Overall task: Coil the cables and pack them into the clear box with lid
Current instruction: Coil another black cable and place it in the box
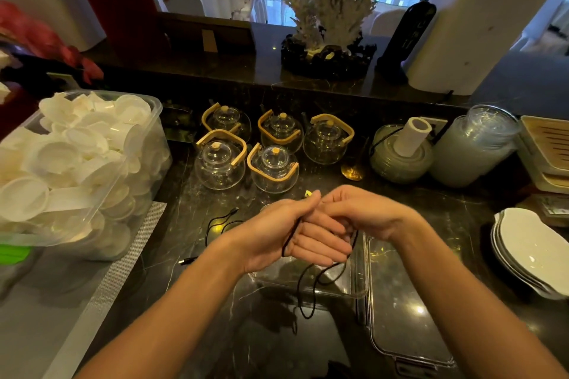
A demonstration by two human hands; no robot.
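Left hand (289, 229): palm up, fingers flat and extended, thumb pressed to the right hand's fingertips; black cable (311, 283) wrapped around the fingers.

Right hand (360, 214): curled narrow, fingertips pinching the same cable where it meets the left thumb. The cable's slack hangs in loops below both hands, over the clear box.

Clear box (358, 288): directly under the hands, on the dark marble counter (252, 317), largely hidden by them.

Lid (400, 311): clear, flat on the counter, just beside the box on its right.

Second cable (220, 223): black, loose on the counter left of the hands, one plug end near the left forearm.

Glass teapots (274, 168): five, wooden handles, grouped beyond the hands.

Yellow item, small: just behind the fingertips, mostly covered; cannot tell what it is.

Large clear tub (92, 203): far left, heaped with white plastic lids, standing on a grey mat (101, 286).

White dishes (532, 252): stacked at the right edge.

Stacks of glass plates (474, 148): right rear, one with a paper roll (411, 135) standing on it.

White coral ornament (335, 0): on the raised ledge behind.
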